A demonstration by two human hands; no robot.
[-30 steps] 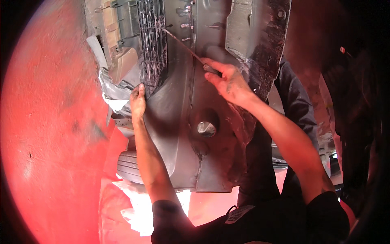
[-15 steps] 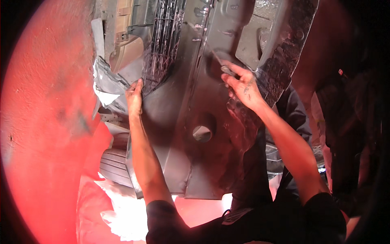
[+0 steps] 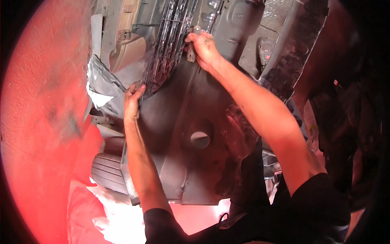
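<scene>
A large dark grey plastic car bumper (image 3: 162, 130) stretches before me, with a round hole low in its middle. Set into its upper part is a black grille (image 3: 162, 61) of long slats. My left hand (image 3: 132, 97) is closed on the bumper's edge beside the grille's lower end, its thumb on top. Closer to the centre, my right hand (image 3: 205, 46) grips a small hand tool (image 3: 191, 53) by its worn, brownish handle. It is over the strip right of the grille; the tool's tip is hidden.
A tyre (image 3: 106, 171) stands below my left forearm. Torn silvery material (image 3: 97, 95) sticks out left of the bumper. Beyond is a red wall-like surface (image 3: 44, 101). A shoe (image 3: 266, 51) shows at the upper right, and dark clothing (image 3: 341, 122) fills the right side.
My right hand has moved up and left, from the bumper's right part to beside the grille, carrying the tool. My left hand keeps its hold. The whole view has shifted slightly.
</scene>
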